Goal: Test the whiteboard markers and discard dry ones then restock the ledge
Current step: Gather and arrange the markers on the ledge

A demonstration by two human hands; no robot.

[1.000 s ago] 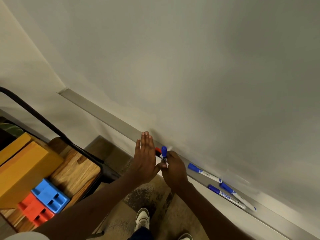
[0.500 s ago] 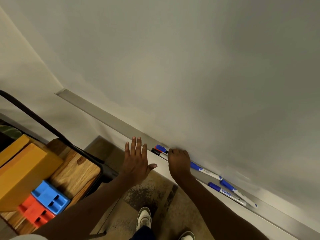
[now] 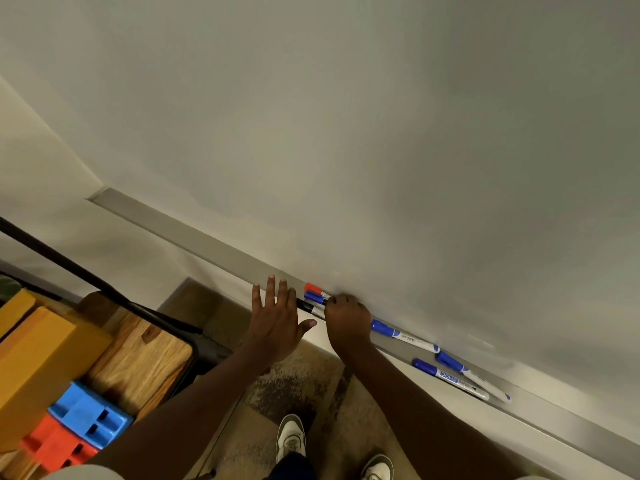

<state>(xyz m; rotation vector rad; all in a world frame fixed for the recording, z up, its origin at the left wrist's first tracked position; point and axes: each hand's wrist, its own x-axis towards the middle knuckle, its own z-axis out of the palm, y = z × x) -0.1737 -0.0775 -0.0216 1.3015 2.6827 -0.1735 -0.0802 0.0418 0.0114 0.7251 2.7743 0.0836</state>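
Observation:
The whiteboard [image 3: 381, 133] fills the upper view, and its grey ledge [image 3: 194, 233] runs diagonally below it. A red-capped marker [image 3: 312, 288], a blue-capped marker [image 3: 313, 297] and a black-capped marker [image 3: 304, 304] lie bunched on the ledge. My right hand [image 3: 348, 322] rests on the ledge with curled fingers over their barrels, gripping the blue one. My left hand [image 3: 277, 317] hovers flat with spread fingers just left of them, holding nothing. Three more blue markers lie farther right: one [image 3: 403, 336] near my wrist and two [image 3: 450, 378] [image 3: 472, 375] side by side.
At lower left stands a cart with a wooden top [image 3: 138, 358] and a black handle bar [image 3: 69, 265]. It carries a yellow box [image 3: 38, 362], a blue plastic block [image 3: 86, 415] and a red one [image 3: 52, 448]. My shoes [image 3: 291, 436] stand on a speckled floor.
My right hand lowered the upright blue marker onto the ledge beside the red and black ones. My left hand drew back slightly, still flat and spread.

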